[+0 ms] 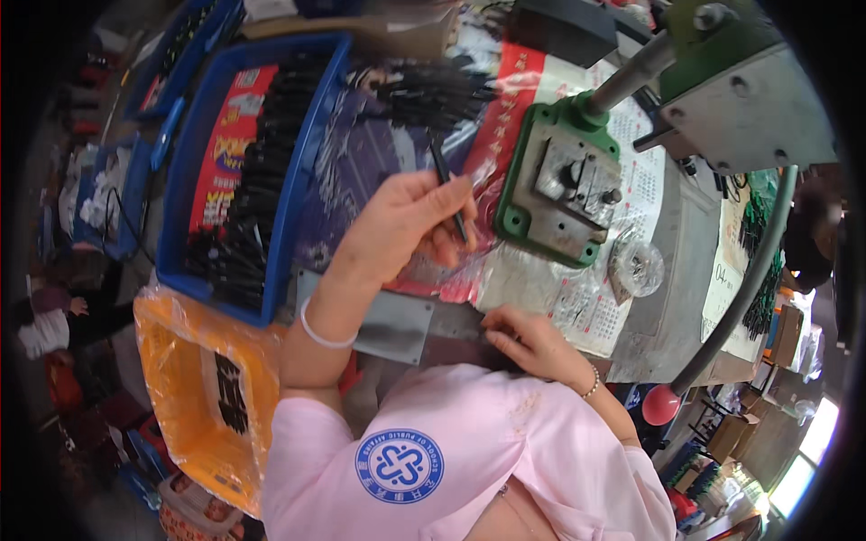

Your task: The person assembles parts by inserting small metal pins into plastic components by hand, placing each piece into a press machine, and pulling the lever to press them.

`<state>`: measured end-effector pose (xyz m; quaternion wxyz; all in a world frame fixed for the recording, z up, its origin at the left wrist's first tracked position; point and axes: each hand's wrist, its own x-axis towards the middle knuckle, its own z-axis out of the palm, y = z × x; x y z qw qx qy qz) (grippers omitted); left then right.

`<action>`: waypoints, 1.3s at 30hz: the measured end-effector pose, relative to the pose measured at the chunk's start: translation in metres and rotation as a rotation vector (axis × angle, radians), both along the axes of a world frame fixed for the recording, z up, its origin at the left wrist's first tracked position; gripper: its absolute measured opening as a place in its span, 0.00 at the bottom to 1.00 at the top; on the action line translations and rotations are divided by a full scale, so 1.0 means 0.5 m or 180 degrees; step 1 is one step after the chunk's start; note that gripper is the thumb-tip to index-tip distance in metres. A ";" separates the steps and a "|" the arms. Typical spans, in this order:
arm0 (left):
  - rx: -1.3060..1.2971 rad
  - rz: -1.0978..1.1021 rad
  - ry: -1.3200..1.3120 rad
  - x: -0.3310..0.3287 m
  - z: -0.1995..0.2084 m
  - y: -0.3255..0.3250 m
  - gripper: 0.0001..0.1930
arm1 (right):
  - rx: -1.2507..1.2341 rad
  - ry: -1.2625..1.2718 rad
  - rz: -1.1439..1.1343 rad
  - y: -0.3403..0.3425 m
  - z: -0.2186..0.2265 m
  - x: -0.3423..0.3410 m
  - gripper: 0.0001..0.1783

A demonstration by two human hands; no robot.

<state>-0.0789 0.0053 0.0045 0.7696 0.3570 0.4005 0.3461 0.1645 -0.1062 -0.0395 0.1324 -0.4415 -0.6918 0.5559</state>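
Note:
My left hand (pixel 397 230) is closed around a slim black pen-like stick (pixel 439 162), which tilts upward over the table. At the table's near edge lies my right hand (pixel 538 347), its fingers curled in; whatever they may hold is hidden. Beyond my hands a green hand press (pixel 519 185) carries a metal fixture block (pixel 577 180) on its base. Beside that base sits a round clear plastic dish (pixel 639 269) with small bits in it. A loose pile of similar black sticks (pixel 433 95) lies on purple plastic sheeting at the back.
A blue tray (pixel 280 261) full of black sticks stands on the left. Nearer, an orange plastic-lined crate (pixel 167 361) holds a few dark pieces. The press's lever with a red knob (pixel 661 406) reaches down on the right. Green-and-black sticks (pixel 762 225) lie farther right.

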 end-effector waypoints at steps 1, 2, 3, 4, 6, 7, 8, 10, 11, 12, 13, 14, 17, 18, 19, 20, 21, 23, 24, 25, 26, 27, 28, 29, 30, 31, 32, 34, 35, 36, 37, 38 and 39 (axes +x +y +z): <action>0.0013 0.0028 -0.0020 0.002 0.000 -0.007 0.16 | 0.0064 0.0133 0.0008 -0.003 0.000 -0.001 0.10; 0.0033 0.0045 -0.0050 0.005 0.000 -0.006 0.16 | 0.0149 0.0148 -0.0034 0.002 -0.003 -0.001 0.10; 0.0110 0.0002 -0.0036 0.008 0.000 -0.002 0.16 | 0.0102 0.0190 -0.0016 0.008 -0.007 -0.001 0.10; 0.0113 0.0011 -0.0069 0.012 0.005 -0.002 0.16 | 0.0025 0.0229 0.0010 0.008 -0.006 0.000 0.10; 0.0135 -0.0007 -0.0096 0.022 0.009 0.000 0.16 | 0.0166 0.0331 -0.0061 0.009 -0.014 0.004 0.10; 0.0191 -0.0023 -0.0060 0.025 0.013 -0.001 0.17 | 0.0077 0.0361 -0.0048 0.012 -0.008 0.003 0.10; 0.0239 -0.0035 -0.0026 0.028 0.016 -0.001 0.17 | -0.0019 0.0389 -0.0032 0.015 -0.006 0.004 0.11; 0.0320 -0.0066 0.0045 0.038 0.020 0.001 0.17 | 0.0040 0.0437 -0.0073 0.017 -0.015 0.008 0.10; 0.0399 -0.0086 0.0103 0.041 0.021 0.002 0.17 | 0.0095 0.0472 -0.0103 0.018 -0.019 0.009 0.09; 0.0393 -0.0091 0.0111 0.043 0.021 0.004 0.17 | 0.0089 0.0480 -0.0108 0.020 -0.018 0.010 0.09; 0.0367 -0.0088 0.0132 0.042 0.018 0.005 0.17 | 0.0109 0.0509 -0.0139 0.023 -0.016 0.009 0.09; 0.0341 -0.0083 0.0152 0.042 0.015 0.007 0.17 | 0.0127 0.0537 -0.0168 0.027 -0.014 0.008 0.09; 0.0265 -0.0090 0.0237 0.034 0.002 0.009 0.17 | 0.0124 0.0482 -0.0116 0.036 -0.008 0.005 0.09; 0.0261 -0.0065 0.0250 0.030 -0.001 0.010 0.17 | 0.0118 0.0494 -0.0091 0.038 -0.008 0.003 0.09; 0.0239 -0.0062 0.0249 0.026 -0.004 0.011 0.17 | 0.0089 0.0470 -0.0071 0.039 -0.010 0.002 0.09; 0.0218 -0.0052 0.0250 0.020 -0.008 0.010 0.16 | 0.0061 0.0447 -0.0044 0.040 -0.013 -0.001 0.09; 0.0219 -0.0008 0.0266 0.014 -0.011 0.008 0.16 | 0.0061 0.0461 0.0001 0.039 -0.016 -0.003 0.09; 0.0519 0.0345 0.0873 -0.002 -0.018 0.004 0.15 | 0.0122 0.0524 -0.0065 0.038 -0.023 -0.006 0.09; 0.0523 0.0411 0.0900 -0.016 -0.026 0.001 0.15 | 0.0128 0.0547 0.0002 0.040 -0.019 -0.006 0.09; 0.1078 0.0643 0.1884 -0.039 -0.039 -0.005 0.14 | -0.0037 0.0429 -0.0030 0.041 -0.012 -0.007 0.09; 0.1612 0.0852 0.2885 -0.063 -0.049 -0.011 0.13 | -0.0199 0.0307 -0.0060 0.042 -0.007 -0.009 0.10; 0.1682 0.1038 0.3315 -0.090 -0.055 -0.014 0.12 | -0.0275 0.0237 -0.0071 0.044 -0.007 -0.011 0.10; 0.1651 0.1068 0.3346 -0.112 -0.062 -0.018 0.12 | -0.0289 0.0251 -0.0024 0.044 -0.005 -0.012 0.10; 0.1773 0.1069 0.3862 -0.134 -0.069 -0.021 0.14 | -0.0248 0.0241 -0.0046 0.044 -0.004 -0.014 0.09; 0.1892 0.1054 0.4375 -0.156 -0.080 -0.023 0.15 | -0.0205 0.0230 -0.0075 0.044 -0.003 -0.016 0.09; 0.1778 0.0939 0.4676 -0.169 -0.086 -0.023 0.15 | -0.0190 0.0182 -0.0066 0.046 -0.002 -0.018 0.09; 0.1759 0.0956 0.4697 -0.171 -0.089 -0.030 0.15 | -0.0194 0.0194 -0.0038 0.045 -0.002 -0.021 0.09; 0.1717 0.0715 0.4787 -0.150 -0.087 -0.033 0.17 | -0.0109 0.0163 0.0026 0.050 -0.002 -0.027 0.09; 0.1645 0.0595 0.4877 -0.146 -0.097 -0.030 0.17 | -0.0089 0.0174 0.0042 0.050 -0.001 -0.027 0.09; 0.1655 0.0618 0.4889 -0.144 -0.111 -0.029 0.17 | -0.0068 0.0140 0.0047 0.045 0.001 -0.026 0.09; 0.1706 0.0573 0.4767 -0.143 -0.122 -0.029 0.18 | -0.0051 0.0114 0.0043 0.041 0.001 -0.028 0.09; 0.1756 0.0524 0.4643 -0.144 -0.128 -0.027 0.19 | -0.0034 0.0131 0.0042 0.042 -0.001 -0.031 0.09; 0.1749 0.0447 0.4613 -0.147 -0.129 -0.023 0.19 | -0.0003 0.0141 0.0040 0.043 -0.004 -0.034 0.09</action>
